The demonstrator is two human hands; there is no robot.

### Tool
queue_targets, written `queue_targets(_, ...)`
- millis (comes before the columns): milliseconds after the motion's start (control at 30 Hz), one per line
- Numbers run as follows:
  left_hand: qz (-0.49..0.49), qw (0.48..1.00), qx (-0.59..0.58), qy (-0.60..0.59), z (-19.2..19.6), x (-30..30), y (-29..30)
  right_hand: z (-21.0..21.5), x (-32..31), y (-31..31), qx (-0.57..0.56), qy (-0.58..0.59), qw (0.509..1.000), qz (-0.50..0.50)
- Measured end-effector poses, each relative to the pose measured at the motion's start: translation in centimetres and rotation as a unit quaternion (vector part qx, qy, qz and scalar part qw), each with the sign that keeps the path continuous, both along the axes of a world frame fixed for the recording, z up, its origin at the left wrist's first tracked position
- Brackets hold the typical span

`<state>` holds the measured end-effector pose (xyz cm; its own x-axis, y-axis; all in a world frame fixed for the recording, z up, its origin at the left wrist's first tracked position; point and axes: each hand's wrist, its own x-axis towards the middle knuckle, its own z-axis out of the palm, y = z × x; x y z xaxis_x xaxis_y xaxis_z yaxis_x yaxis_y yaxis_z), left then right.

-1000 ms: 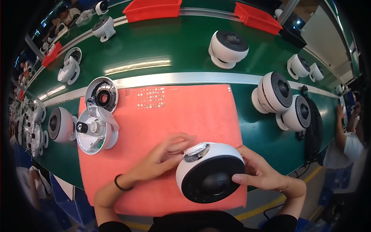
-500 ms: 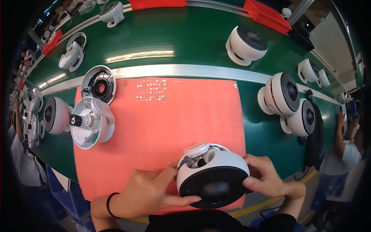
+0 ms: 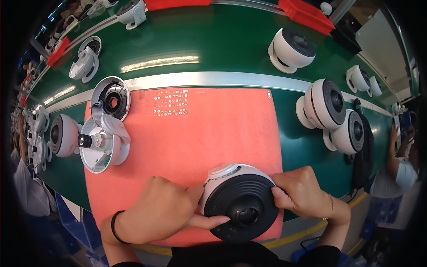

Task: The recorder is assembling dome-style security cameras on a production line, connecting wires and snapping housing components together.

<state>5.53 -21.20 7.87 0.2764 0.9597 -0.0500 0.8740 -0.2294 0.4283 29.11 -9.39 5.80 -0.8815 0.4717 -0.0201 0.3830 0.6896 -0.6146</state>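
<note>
At the near edge of the pink mat (image 3: 195, 142) I hold a round white device housing with a black face (image 3: 242, 196), ringed around a dark central hub. My left hand (image 3: 162, 209) grips its left side, the thumb lying across the black face. My right hand (image 3: 300, 191) is closed on the right rim, thumb on the front edge. A white base (image 3: 223, 170) shows behind the top. On the mat's left lies an opened housing of the same kind (image 3: 100, 144), with a black motor part and white fittings inside; its round black-lined half (image 3: 111, 99) leans behind it.
Rows of small metal screws (image 3: 171, 102) lie at the mat's far side. Assembled white-and-black devices stand at right (image 3: 322, 104), far right (image 3: 291, 50) and left (image 3: 64, 135). A metal rail (image 3: 200, 79) crosses the green table. Red trays (image 3: 307, 17) stand beyond; people sit at both sides.
The gap at the top of the held housing, with inner parts showing, has closed up. Its black face has turned upward toward me, and my right hand has shifted slightly left and up along the rim.
</note>
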Motion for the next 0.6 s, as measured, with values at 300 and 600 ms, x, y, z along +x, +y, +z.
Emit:
queue_targets(300, 0.017, 0.998, -0.054, 0.025, 0.6, 0.1, 0.5, 1.3, -0.1, -0.2, 0.097, -0.042, 0.994, 0.002)
queue_targets(600, 0.001, 0.998, -0.060, 0.033, 1.0, 0.0, 0.7, 2.3, -2.2, -2.3, 0.134, 0.185, 0.964, 0.135)
